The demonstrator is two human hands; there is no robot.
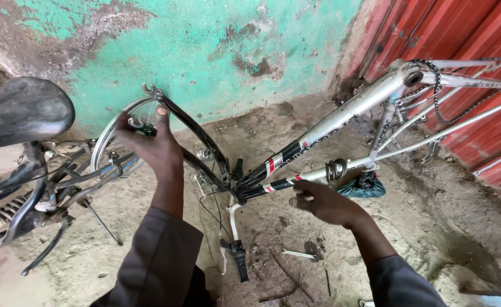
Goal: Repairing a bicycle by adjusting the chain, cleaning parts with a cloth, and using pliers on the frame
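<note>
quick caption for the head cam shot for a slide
Left hand grips the fork of an upturned silver bicycle frame while the right hand reaches toward its lower tube.

Your frame [341,122] mid-right: silver with black, red and white bands | your fork [196,136] at centre: black | saddle [23,111] upper left: black | wall [216,51] at top: flaking turquoise over grey-brown | shutter [466,34] upper right: red, ribbed | your sleeves [159,261] at bottom: dark grey | seat [361,187] under your frame: teal | floor [421,227]: dusty tan
</note>
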